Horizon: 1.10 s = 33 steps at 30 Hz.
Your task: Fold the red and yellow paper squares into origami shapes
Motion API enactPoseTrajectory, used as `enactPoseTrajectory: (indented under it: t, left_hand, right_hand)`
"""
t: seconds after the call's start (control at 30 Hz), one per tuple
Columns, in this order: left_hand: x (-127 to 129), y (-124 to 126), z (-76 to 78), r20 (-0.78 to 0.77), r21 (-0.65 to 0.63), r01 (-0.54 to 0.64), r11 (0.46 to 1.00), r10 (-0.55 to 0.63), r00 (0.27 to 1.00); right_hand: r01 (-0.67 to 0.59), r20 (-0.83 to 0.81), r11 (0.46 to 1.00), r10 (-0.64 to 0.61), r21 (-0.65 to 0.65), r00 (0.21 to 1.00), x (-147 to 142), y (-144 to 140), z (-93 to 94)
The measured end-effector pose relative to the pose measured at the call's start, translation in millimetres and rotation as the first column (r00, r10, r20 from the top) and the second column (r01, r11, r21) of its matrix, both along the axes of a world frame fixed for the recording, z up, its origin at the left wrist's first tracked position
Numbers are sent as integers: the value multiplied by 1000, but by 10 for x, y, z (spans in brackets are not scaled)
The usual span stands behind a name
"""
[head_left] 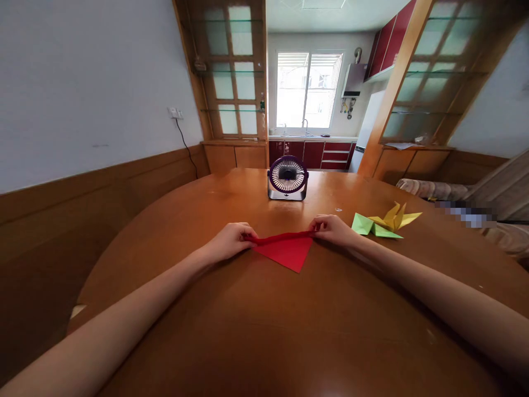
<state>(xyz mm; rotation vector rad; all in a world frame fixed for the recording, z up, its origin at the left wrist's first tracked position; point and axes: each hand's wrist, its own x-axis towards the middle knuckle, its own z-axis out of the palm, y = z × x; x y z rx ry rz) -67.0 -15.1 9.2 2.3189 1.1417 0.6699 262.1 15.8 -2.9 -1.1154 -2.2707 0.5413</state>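
Observation:
A sheet of red paper (287,253), folded into a triangle, lies low over the wooden table with its point toward me. Its far edge is raised and bent over in a narrow band. My left hand (237,241) pinches the left end of that edge, fingers closed. At the right end, my right hand (328,227) grips the same edge between thumb and fingers. Just right of my right hand are a green folded paper piece (362,224) and a yellow origami bird (394,218).
A small purple desk fan (288,175) stands on the round wooden table (264,331) beyond the paper. A cord hangs from a wall socket (175,113) at left. A patterned cushioned seat (433,189) sits past the table's right edge.

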Motion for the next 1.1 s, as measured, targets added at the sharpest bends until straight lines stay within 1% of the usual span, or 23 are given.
enactPoseTrajectory:
  t: [0.07, 0.13, 0.27, 0.37, 0.5, 0.57, 0.67, 0.73, 0.83, 0.9, 1.0, 1.03, 1.1]
  left_hand:
    - [14, -48, 39, -47, 35, 25, 999, -24, 999]
    - [20, -88, 74, -99, 71, 44, 997, -37, 994]
    - [-7, -108, 105, -232, 169, 131, 977, -90, 969]
    - [-39, -101, 106, -346, 243, 209, 947, -116, 931]
    - [-69, -109, 108, -436, 263, 272, 926, -137, 890]
    - [-86, -119, 114, -430, 249, 285, 926, -158, 889]
    - [-117, -139, 136, -379, 199, 287, 937, -197, 904]
    - [-125, -161, 158, -370, 172, 278, 945, -199, 907]
    - [-82, -208, 178, -398, 196, 244, 950, -150, 905]
    - [-4, -245, 165, -439, 260, 210, 942, -78, 895]
    - [172, -286, 102, -500, 407, 163, 899, 70, 863]
    - [239, -291, 76, -504, 442, 155, 883, 102, 858]
    - [376, -281, 26, -472, 452, 120, 884, 123, 873]
  right_hand:
    - [-101, 42, 990, 97, 96, 994, 32, -50, 2]
    - [-180, 98, 969, 165, 171, 981, 63, -79, 0]
    - [-263, 226, 925, 204, 273, 953, 129, -106, -23]
    - [-291, 287, 910, 205, 297, 936, 180, -120, -50]
    - [-306, 315, 902, 208, 304, 926, 213, -143, -62]
    - [-309, 332, 901, 204, 304, 921, 211, -161, -50]
    - [-310, 354, 904, 198, 293, 914, 203, -197, -20]
    - [-302, 358, 911, 193, 280, 914, 200, -219, 1]
    - [-301, 360, 916, 196, 265, 912, 192, -244, 32]
    - [-310, 364, 912, 201, 269, 909, 177, -254, 50]
    - [-310, 388, 904, 184, 293, 903, 148, -263, 64]
    - [-309, 397, 902, 175, 303, 901, 139, -265, 62]
    - [-309, 409, 897, 166, 316, 898, 128, -268, 50]
